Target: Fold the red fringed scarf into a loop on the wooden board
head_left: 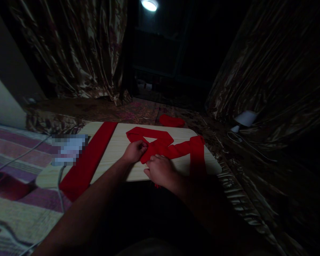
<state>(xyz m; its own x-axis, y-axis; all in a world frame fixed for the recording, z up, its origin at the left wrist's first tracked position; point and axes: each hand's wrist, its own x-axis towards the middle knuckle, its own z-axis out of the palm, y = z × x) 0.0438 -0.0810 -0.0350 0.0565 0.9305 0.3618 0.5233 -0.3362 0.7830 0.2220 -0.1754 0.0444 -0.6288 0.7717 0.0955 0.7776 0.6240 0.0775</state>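
A long red cloth strip (160, 147) lies folded and crossed over itself on a small pale wooden table (120, 142). At the strip's left side, my left hand (134, 151) is closed, its fingers curled on the cloth's edge. My right hand (161, 170) presses bent fingers onto the near edge of the same cloth, thumb held lower. One end of the strip bends at the right and hangs toward the table's front. The picture is dim, so the fingertips are hard to make out.
A wide red band of cloth (96, 156) crosses the table's left part, beside a blurred-out object (70, 149) and a cable. Behind the table is a red bundle (172, 121). A small white lamp (245, 119) stands right; a striped bedcover (37, 209) spreads left.
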